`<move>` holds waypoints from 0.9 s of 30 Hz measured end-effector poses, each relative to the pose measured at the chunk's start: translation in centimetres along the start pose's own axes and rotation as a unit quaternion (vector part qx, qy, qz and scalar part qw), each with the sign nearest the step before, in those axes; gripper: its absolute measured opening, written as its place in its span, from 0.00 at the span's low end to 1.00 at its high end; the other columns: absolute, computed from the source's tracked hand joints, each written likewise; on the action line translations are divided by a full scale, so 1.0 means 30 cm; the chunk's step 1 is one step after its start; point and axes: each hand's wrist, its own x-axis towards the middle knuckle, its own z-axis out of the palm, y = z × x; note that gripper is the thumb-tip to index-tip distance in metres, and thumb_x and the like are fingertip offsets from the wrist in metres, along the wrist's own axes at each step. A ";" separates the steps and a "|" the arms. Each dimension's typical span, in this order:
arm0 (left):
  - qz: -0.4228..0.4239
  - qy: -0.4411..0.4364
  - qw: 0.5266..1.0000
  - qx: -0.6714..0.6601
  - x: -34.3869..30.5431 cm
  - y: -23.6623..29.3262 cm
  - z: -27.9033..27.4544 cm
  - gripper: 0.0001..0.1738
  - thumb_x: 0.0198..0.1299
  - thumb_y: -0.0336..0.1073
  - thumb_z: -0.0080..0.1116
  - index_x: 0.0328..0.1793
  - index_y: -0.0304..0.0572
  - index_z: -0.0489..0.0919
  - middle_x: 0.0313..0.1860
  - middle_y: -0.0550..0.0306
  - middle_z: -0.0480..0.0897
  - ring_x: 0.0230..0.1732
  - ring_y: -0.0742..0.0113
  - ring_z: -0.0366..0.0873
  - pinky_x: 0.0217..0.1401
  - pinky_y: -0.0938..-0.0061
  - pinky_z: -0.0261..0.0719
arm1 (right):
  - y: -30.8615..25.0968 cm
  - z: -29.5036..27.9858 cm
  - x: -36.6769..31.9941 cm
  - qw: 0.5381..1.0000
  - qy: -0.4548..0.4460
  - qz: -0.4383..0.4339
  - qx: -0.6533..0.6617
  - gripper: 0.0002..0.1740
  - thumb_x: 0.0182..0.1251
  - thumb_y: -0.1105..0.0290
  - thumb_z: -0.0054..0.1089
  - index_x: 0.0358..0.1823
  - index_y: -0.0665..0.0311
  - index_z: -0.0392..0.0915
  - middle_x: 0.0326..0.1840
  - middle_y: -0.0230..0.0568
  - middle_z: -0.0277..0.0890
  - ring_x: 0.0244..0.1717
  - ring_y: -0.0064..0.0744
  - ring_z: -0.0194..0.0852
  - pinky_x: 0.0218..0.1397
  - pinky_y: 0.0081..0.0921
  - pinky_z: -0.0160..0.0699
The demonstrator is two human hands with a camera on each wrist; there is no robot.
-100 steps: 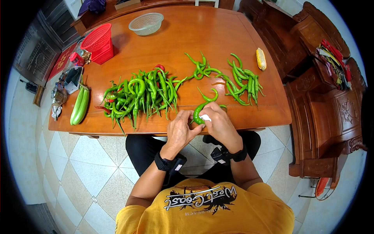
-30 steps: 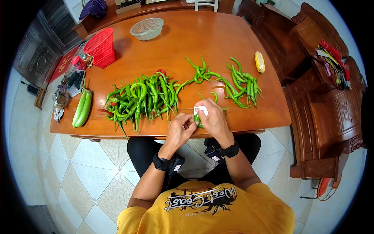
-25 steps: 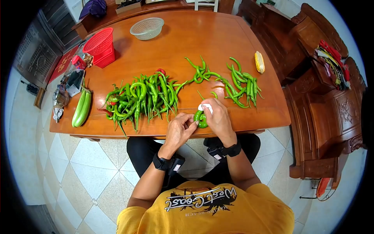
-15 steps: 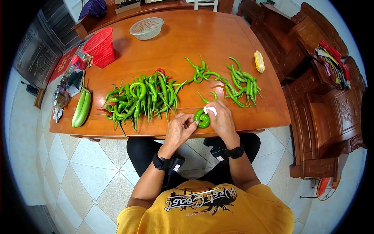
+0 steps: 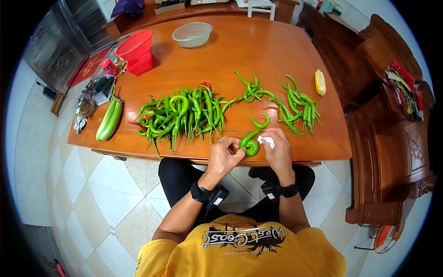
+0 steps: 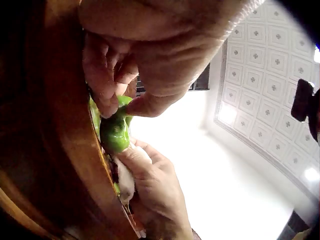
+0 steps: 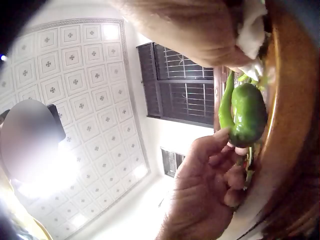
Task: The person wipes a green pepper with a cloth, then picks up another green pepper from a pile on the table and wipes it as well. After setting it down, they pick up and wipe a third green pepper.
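Observation:
At the table's front edge the left hand [image 5: 223,158] pinches a curled green pepper [image 5: 251,148] between thumb and fingers. In the right wrist view the pepper [image 7: 248,116] hangs in a loop from the fingertips of the left hand [image 7: 204,187]. Just right of it, the right hand [image 5: 278,154] grips a crumpled white tissue [image 5: 266,141]. The left wrist view has the right hand [image 6: 159,187] close beside the pepper [image 6: 115,133]. A small curved pepper [image 5: 261,123] lies beyond both hands.
A large pepper pile [image 5: 180,115] lies left of the hands, smaller groups [image 5: 302,108] to the right. Eggplants [image 5: 110,121], red baskets [image 5: 140,64] and jars stand at the left; a pale basket [image 5: 192,35] is at the back, corn [image 5: 320,83] at the right.
The right hand has drawn back to the right from the curled pepper, still with the tissue. The left hand keeps its pinch. The whole head view has shifted, moving the table rightward in frame.

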 end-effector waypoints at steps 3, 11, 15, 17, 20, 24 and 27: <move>0.011 0.034 0.999 0.007 -0.010 0.047 -0.020 0.12 0.52 0.29 0.69 0.41 0.29 0.83 0.33 0.57 0.81 0.26 0.75 0.77 0.28 0.80 0.76 | 0.006 -0.003 -0.004 1.000 0.000 0.000 0.011 0.10 0.58 0.85 0.58 0.42 0.70 0.77 0.47 0.53 0.75 0.47 0.56 0.77 0.52 0.39 0.77; 0.050 0.182 0.982 0.001 0.087 0.103 -0.260 0.12 0.51 0.29 0.70 0.41 0.31 0.84 0.32 0.52 0.85 0.23 0.73 0.81 0.24 0.78 0.78 | 0.008 -0.007 -0.008 1.000 -0.001 -0.012 0.021 0.10 0.59 0.85 0.58 0.42 0.68 0.76 0.45 0.52 0.74 0.44 0.54 0.77 0.48 0.38 0.78; 0.024 0.231 0.967 0.106 0.133 0.116 -0.385 0.14 0.52 0.34 0.70 0.40 0.29 0.85 0.32 0.49 0.87 0.23 0.69 0.81 0.28 0.75 0.79 | 0.009 -0.007 -0.008 1.000 -0.006 -0.009 0.016 0.10 0.59 0.85 0.57 0.42 0.69 0.76 0.45 0.52 0.75 0.44 0.55 0.77 0.48 0.38 0.78; 0.027 0.248 0.959 0.133 0.148 0.103 -0.399 0.14 0.51 0.35 0.69 0.39 0.31 0.85 0.31 0.48 0.87 0.24 0.67 0.82 0.30 0.73 0.80 | 0.010 -0.009 -0.009 1.000 -0.008 -0.006 0.013 0.10 0.59 0.85 0.57 0.42 0.69 0.76 0.45 0.52 0.75 0.44 0.55 0.77 0.48 0.38 0.78; 0.002 0.226 0.965 0.136 0.150 0.130 -0.385 0.13 0.51 0.35 0.69 0.38 0.32 0.85 0.29 0.49 0.87 0.24 0.66 0.83 0.30 0.73 0.79 | 0.005 -0.011 -0.007 1.000 -0.009 0.001 0.018 0.10 0.59 0.85 0.57 0.42 0.69 0.77 0.45 0.52 0.75 0.44 0.55 0.77 0.48 0.38 0.78; 0.026 0.169 0.970 0.172 0.184 0.146 -0.325 0.13 0.55 0.37 0.67 0.38 0.32 0.85 0.22 0.54 0.84 0.20 0.69 0.81 0.25 0.72 0.78 | 0.010 -0.008 -0.009 1.000 -0.006 0.003 0.024 0.09 0.60 0.84 0.57 0.42 0.70 0.77 0.44 0.52 0.75 0.44 0.54 0.78 0.48 0.38 0.78; 0.041 0.189 0.948 0.251 0.238 0.131 -0.305 0.14 0.53 0.39 0.67 0.37 0.32 0.85 0.25 0.49 0.85 0.24 0.60 0.84 0.32 0.67 0.80 | 0.016 -0.009 -0.010 0.999 -0.007 0.012 0.033 0.09 0.60 0.84 0.57 0.42 0.70 0.77 0.44 0.52 0.75 0.43 0.54 0.78 0.47 0.38 0.78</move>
